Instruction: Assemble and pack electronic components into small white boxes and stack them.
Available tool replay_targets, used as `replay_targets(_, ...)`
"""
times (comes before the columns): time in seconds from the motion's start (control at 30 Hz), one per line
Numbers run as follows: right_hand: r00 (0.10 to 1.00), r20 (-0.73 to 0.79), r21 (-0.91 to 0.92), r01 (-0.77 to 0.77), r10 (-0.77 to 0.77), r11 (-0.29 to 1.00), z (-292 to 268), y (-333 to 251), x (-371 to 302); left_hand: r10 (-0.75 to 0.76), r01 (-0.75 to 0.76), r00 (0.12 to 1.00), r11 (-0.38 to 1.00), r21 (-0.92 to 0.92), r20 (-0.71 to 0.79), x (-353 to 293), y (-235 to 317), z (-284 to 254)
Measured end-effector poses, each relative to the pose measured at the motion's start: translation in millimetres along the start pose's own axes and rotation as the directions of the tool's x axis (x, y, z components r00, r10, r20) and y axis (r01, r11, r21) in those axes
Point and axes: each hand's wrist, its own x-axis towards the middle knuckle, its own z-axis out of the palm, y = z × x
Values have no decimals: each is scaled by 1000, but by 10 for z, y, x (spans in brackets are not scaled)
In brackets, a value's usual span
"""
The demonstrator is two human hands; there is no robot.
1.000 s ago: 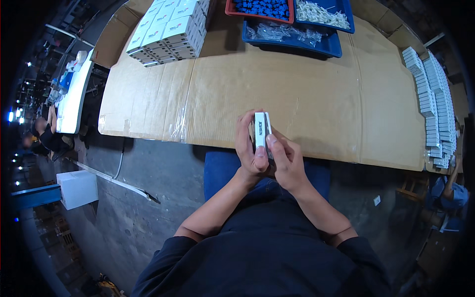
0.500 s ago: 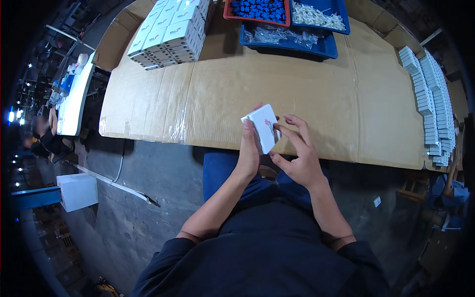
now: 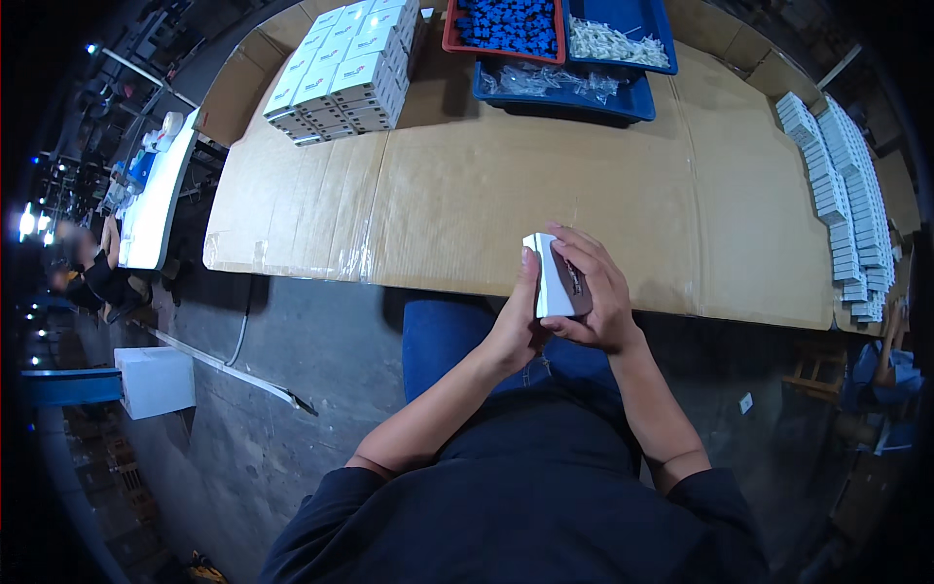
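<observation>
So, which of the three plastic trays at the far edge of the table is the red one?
The red plastic tray is the leftmost, holding small blue parts; the two blue plastic trays hold white and clear pieces.

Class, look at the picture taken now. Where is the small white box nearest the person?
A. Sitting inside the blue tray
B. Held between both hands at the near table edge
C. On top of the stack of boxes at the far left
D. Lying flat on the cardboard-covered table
B: the small white box sits clasped between the left hand and the right hand, above the near edge of the cardboard-covered table.
</observation>
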Motion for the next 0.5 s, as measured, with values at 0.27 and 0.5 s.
replay_targets(0.27,998,-67,28,24,-22,999,111,-49,-83,13,-10,998,999,-41,58,-49,-35,-101)
replay_targets(0.5,873,-114,529,-351,475,772,290,-253,-136,497,-479,857,668,570,137,30,-261,-149)
